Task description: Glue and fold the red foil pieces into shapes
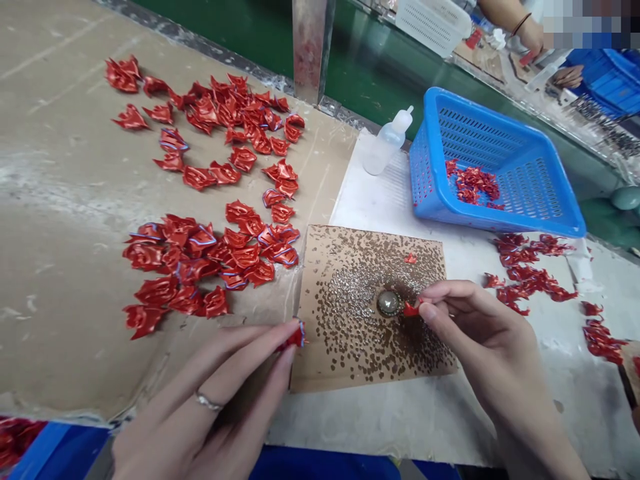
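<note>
- We note the left hand (213, 400) pinching a blue-edged red piece (297, 338), 8 o'clock of the spotted cardboard's (310, 377) middle.
- We note the right hand (493, 340) pinching a red scrap (412, 309) (smaller), 3 o'clock of the round disc (389, 303).
- We log a blue basket (430, 160) at 1 o'clock.

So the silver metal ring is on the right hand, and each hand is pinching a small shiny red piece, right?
Not quite: the head view shows the silver metal ring on the left hand. Left hand and right hand each pinch a small shiny red piece.
</note>
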`<state>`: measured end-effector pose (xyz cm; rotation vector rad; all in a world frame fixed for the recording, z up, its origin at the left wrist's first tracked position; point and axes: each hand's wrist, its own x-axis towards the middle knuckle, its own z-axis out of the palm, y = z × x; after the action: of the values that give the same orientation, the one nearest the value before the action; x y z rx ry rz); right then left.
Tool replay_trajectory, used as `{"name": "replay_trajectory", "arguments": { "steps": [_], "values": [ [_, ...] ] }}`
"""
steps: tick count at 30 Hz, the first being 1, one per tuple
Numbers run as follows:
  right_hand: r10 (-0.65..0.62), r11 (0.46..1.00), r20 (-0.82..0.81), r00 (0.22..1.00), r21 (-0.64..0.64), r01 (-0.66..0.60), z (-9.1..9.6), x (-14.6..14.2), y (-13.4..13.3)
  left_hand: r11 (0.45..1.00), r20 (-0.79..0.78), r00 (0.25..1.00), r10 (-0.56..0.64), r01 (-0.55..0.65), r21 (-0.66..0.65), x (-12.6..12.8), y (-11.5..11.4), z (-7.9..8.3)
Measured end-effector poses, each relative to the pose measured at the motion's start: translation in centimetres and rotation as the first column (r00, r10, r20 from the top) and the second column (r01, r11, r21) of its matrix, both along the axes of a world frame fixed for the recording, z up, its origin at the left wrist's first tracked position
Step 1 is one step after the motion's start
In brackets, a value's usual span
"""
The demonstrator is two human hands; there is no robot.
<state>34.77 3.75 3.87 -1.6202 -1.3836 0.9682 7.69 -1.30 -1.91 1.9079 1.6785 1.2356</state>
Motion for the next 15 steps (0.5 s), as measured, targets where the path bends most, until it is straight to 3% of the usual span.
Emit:
{"name": "replay_trajectory", "arguments": {
  "steps": [3, 8, 15],
  "values": [
    [-0.023, 0.992, -0.213, 0.977, -0.129, -0.005, 0.3, 0.6, -0.2, 0.998, 0.039, 0.998, -0.049, 0.048, 0.032, 1.5, 0.3, 0.5],
    [-0.062, 0.964, -0.421, 0.905, -0.261, -0.056, 1.0, 0.4, -0.9, 0.997, 0.163, 0.984, -0.073, 0.068, 0.034, 4.3, 0.4, 1.3],
    [0.008, 0.994, -0.323, 0.946, -0.103, -0.044, 0.9, -0.9, -3.0, 0.996, 0.317, 0.948, -0.015, 0.041, -0.078, 7.2, -0.1, 2.0]
  ]
}}
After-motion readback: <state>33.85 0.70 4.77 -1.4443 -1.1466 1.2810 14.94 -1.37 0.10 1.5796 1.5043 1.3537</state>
